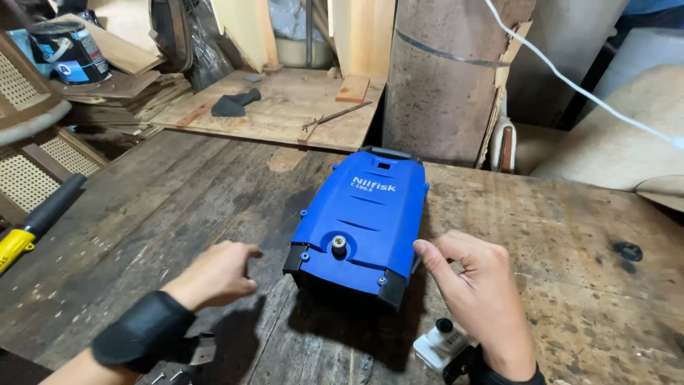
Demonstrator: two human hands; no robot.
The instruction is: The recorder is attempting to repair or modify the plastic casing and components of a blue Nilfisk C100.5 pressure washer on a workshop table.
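Observation:
A blue plastic machine housing (367, 214) with black corner trim and a brass fitting (339, 244) lies flat on a worn wooden workbench (164, 214). My left hand (217, 273) hovers just left of its near corner, fingers loosely curled, holding nothing. Just right of the near right corner is my right hand (479, 292), thumb pointing toward the housing, fingers bent and empty. Both wrists wear black straps.
A small white part with a black cap (442, 342) lies under my right wrist. A yellow and black tool handle (32, 224) sticks in from the left. Behind are a plywood sheet (285, 107), a paint can (68, 50), a thick log (442, 78) and a white cable (570, 82).

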